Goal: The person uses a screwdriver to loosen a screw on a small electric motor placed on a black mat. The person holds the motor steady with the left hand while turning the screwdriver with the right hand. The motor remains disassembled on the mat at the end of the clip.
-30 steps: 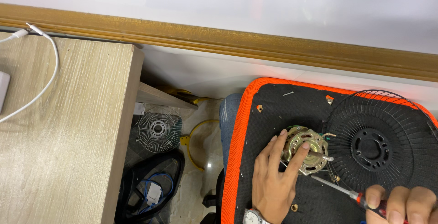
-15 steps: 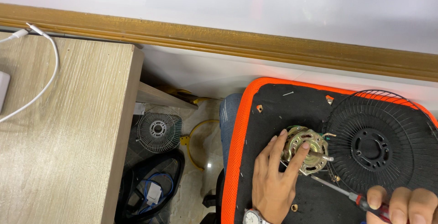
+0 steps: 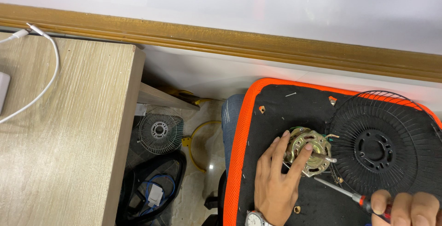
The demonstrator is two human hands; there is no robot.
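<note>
Left hand [image 3: 276, 184] unmoved on motor [image 3: 309, 151]

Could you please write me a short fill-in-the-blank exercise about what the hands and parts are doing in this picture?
1. The left hand rests its fingers on the fan ____.
2. The right hand holds a ____ with a red handle.
3. The black grille lies on a black mat with an ____ rim.
4. A white cable lies on the wooden ____.

Missing words: motor; screwdriver; orange; table.
</note>
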